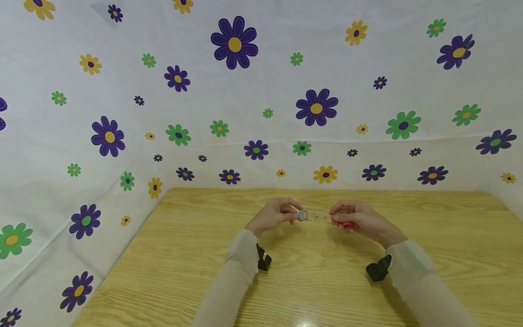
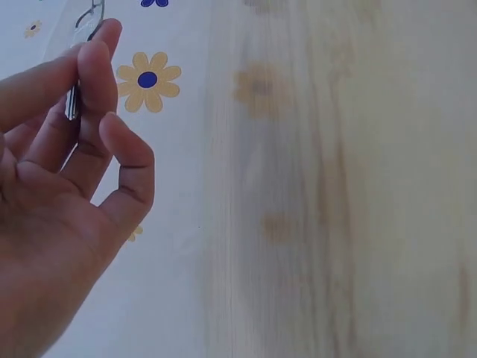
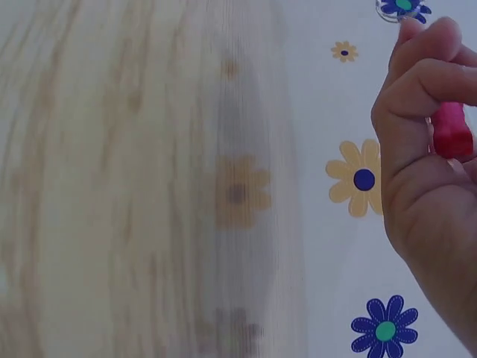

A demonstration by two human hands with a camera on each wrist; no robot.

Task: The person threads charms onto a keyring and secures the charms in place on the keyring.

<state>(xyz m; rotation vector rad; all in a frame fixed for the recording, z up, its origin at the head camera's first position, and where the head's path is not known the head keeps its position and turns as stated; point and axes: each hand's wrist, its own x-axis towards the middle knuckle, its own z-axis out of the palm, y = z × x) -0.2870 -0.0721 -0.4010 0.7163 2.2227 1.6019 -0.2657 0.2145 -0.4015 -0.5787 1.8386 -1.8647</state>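
My left hand (image 1: 274, 215) pinches a small clear, silvery piece (image 1: 302, 215) between thumb and fingers, above the table. A thin metal ring and chain (image 1: 316, 217) stretches from it across the gap to my right hand (image 1: 363, 221). In the left wrist view a see-through part (image 2: 83, 21) with dark metal sticks up past the left fingertips. The right fingers curl around a bright red piece (image 3: 452, 130), partly hidden by them. At the right fingertips a shiny ring (image 3: 392, 10) shows at the top of the right wrist view.
Both hands are over the far half of a wooden table (image 1: 196, 272). A white cloth (image 1: 261, 91) printed with purple, green and yellow flowers hangs behind it and along the left side. Black wrist cameras (image 1: 378, 269) sit at both cuffs.
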